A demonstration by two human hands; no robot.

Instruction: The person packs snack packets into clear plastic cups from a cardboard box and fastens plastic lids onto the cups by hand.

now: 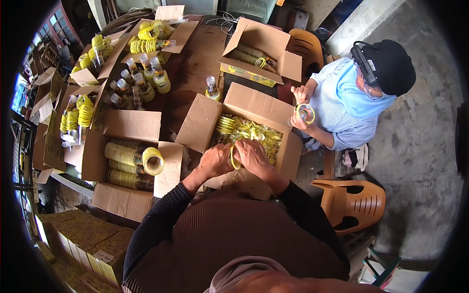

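Both my hands meet above the near edge of an open cardboard box (198, 122) holding many crumpled yellow-and-clear pieces (254, 133). Between them stands a yellow ring (233, 157). My left hand (216, 160) has its fingers closed on the ring's left side. My right hand (251, 155) is closed round its right side, its fingertips partly hidden. Just behind the box stands a clear bottle with yellow rings (212, 89). To the left, another open box (132, 125) holds rows of stacked ringed lids, with one yellow-rimmed roll (153, 161) lying at its right side.
Across the table's right side a co-worker (342, 102) holds a yellow-rimmed piece (305, 113). Ringed bottles (139, 83) stand at the back left beside more open boxes (88, 122). An orange chair (349, 205) is at my right; closed cartons (88, 239) are stacked at the lower left.
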